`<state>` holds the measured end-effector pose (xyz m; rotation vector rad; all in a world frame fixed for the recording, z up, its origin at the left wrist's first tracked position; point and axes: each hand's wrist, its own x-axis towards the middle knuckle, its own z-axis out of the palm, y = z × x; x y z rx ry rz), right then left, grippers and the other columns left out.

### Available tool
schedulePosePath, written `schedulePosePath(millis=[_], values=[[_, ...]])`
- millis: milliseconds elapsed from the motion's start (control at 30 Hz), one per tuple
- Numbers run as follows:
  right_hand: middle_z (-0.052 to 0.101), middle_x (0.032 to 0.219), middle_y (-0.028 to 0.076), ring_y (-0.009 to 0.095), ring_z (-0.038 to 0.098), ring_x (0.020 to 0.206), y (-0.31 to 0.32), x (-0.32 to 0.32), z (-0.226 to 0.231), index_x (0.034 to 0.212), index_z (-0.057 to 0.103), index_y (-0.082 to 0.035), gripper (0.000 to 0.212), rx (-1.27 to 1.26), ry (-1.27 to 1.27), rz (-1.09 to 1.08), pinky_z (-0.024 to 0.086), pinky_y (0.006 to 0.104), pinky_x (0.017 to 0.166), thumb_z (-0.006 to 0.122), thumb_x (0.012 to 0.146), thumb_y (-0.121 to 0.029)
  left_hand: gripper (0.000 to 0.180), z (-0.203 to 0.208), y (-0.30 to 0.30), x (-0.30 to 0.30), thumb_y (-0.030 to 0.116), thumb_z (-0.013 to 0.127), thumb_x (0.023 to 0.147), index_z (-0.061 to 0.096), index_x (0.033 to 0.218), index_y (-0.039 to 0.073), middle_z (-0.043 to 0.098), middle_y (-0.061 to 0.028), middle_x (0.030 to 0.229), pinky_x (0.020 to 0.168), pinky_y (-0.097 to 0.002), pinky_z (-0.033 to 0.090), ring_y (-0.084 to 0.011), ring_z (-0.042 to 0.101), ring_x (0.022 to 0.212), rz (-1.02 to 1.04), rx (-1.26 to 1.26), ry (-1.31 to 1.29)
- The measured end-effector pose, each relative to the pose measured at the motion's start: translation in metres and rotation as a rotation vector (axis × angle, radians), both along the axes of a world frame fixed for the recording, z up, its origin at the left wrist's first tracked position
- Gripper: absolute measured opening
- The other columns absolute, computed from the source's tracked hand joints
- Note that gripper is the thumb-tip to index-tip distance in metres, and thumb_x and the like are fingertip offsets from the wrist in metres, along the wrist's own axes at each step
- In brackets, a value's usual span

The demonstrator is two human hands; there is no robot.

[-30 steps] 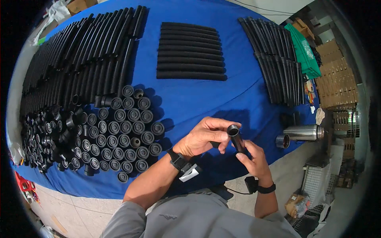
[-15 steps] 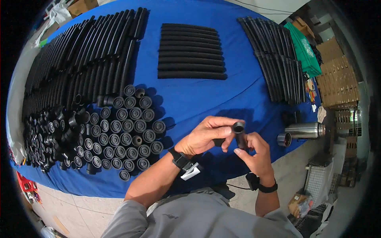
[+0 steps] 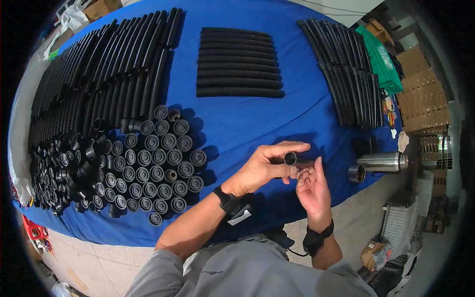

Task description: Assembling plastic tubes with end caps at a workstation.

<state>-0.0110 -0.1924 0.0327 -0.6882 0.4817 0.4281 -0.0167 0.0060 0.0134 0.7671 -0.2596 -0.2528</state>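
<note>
A short black pipe fitting [image 3: 291, 158] with an open round end is in my left hand [image 3: 264, 166], which has its thumb and fingers closed around it. The open end points to the left and up toward me. My right hand [image 3: 314, 192] is turned palm up at the fitting's right end, its thumb raised against it and its fingers curled beneath. Whether those fingers also hold something small cannot be seen. To the left of my hands, several black round-ended fittings [image 3: 158, 157] stand in rows on the blue tablecloth [image 3: 242, 123].
Loose black fittings [image 3: 54, 168] are heaped at the left. Black tubes lie in a large group [image 3: 109, 64] at the far left, a middle stack [image 3: 240, 64] and a right group [image 3: 346, 74]. A steel flask [image 3: 381, 162] and its cup [image 3: 356, 173] lie near the right edge.
The fitting has turned from roughly upright to lying sideways, its open end now leftward. My right hand has rolled palm up and lowered slightly, while my left hand opened wider around the fitting.
</note>
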Motion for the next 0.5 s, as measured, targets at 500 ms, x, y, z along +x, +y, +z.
schedulePosePath(millis=[500], values=[[0.066,0.101,0.010,0.017,0.063,0.082,0.023,-0.014,0.023,0.107,0.061,-0.004,0.039,-0.057,-0.118,0.225,0.053,0.0303,0.069,0.045,0.104,-0.039,0.053,0.001,0.001,-0.005,0.005,0.073,0.085,0.058,0.135,0.007,0.055,-0.0130,0.133,0.069,-0.0304,0.053,-0.0198,0.063,0.095,-0.055,-0.177,-0.024]])
